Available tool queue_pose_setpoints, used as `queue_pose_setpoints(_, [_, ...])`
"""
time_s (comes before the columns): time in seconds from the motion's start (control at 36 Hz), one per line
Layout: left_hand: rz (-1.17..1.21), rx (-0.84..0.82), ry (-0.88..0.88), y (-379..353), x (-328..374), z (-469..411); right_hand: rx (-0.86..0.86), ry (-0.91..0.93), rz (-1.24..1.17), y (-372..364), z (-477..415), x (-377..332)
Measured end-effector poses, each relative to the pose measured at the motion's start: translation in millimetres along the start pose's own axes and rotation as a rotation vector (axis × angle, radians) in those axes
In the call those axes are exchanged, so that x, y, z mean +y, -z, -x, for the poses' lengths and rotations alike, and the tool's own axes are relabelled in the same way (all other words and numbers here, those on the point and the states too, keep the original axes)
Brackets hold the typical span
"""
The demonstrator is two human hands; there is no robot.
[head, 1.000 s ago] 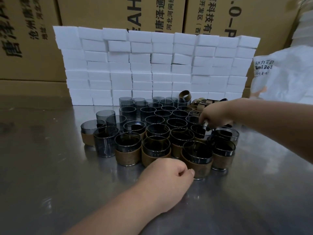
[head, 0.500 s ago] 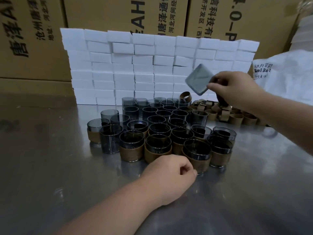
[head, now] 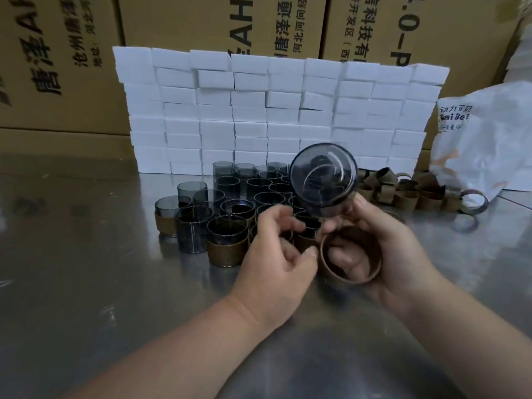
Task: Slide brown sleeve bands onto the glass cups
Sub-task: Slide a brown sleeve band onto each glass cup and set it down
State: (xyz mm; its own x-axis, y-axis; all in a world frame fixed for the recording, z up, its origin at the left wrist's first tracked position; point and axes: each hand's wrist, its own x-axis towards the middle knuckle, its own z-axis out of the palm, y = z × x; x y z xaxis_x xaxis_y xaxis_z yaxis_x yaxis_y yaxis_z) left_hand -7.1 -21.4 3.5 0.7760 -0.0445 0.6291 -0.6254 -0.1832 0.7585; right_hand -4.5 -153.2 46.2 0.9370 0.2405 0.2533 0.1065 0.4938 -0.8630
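One smoky grey cup (head: 324,180) is held at the fingertips of the right hand (head: 397,254), tilted with its base toward the camera; nothing is seen inside. One brown band (head: 341,279) is cradled in the same palm, just below the cup. The left hand (head: 276,260) is half curled, thumb tip at the band's rim; whether it grips cannot be told. Beyond the hands, dozens of cups (head: 230,208) are clustered, the front ones banded. Loose bands (head: 403,194) are piled beyond the right hand.
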Motion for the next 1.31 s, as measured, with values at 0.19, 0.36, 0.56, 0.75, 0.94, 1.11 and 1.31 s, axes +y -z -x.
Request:
queue_pose_setpoints(0.19, [-0.110,0.057,-0.047,4,6,1,-0.110,-0.114,0.017,14,2,22])
queue_pose_setpoints(0.36, [-0.065,0.145,-0.008,5,2,-2,-0.102,-0.119,0.181,24,-5,27])
queue_pose_setpoints(0.56, [-0.111,0.070,0.034,2,1,1,0.027,-0.053,0.307,34,-16,26])
queue_pose_setpoints(0.75, [-0.292,-0.050,0.095,1,1,2,0.337,-0.004,0.148,39,-28,24])
queue_pose_setpoints(0.94, [-0.327,0.014,0.131,3,2,1,0.412,0.171,0.222,43,-28,15])
queue_pose_setpoints(1.11, [-0.369,0.060,0.124,5,4,1,0.459,0.289,0.334,37,-22,14])
queue_pose_setpoints(1.31, [-0.483,0.065,0.095,4,6,2,0.436,0.414,0.462,29,-8,16])
